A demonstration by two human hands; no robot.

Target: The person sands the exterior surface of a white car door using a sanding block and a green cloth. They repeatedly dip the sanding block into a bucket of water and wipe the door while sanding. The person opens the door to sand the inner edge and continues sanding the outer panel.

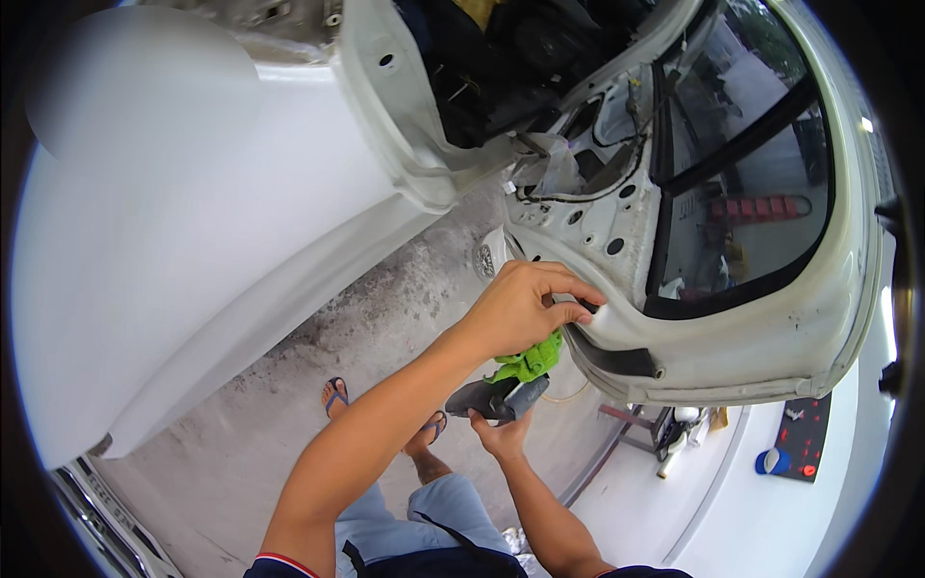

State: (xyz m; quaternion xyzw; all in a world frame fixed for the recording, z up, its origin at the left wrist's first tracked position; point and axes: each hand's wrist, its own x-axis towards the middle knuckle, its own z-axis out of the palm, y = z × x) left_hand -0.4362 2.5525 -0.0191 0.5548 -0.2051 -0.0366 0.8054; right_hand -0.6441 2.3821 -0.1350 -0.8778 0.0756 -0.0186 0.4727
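My left hand (520, 306) reaches to the edge of an open pale car door (713, 337), thumb and forefinger closed together beside a small dark spot; what they pinch, if anything, I cannot make out. Just below, a black strip (617, 360) runs along the door's edge. My right hand (501, 438) is lower down, its fingers closed on a dark grey piece (489, 399) with a smooth curved surface; its exact kind is unclear. A bright green cloth (528, 360) lies between this piece and the left hand. Which hand holds the cloth is hidden.
A white car body panel (222, 250) fills the left side, with the door opening (520, 58) beyond it. The grey floor (318, 366) is stained. Under the door stands a low red-framed stand (631, 424) with items. A blue and white cap (773, 460) lies by a dark board (807, 438).
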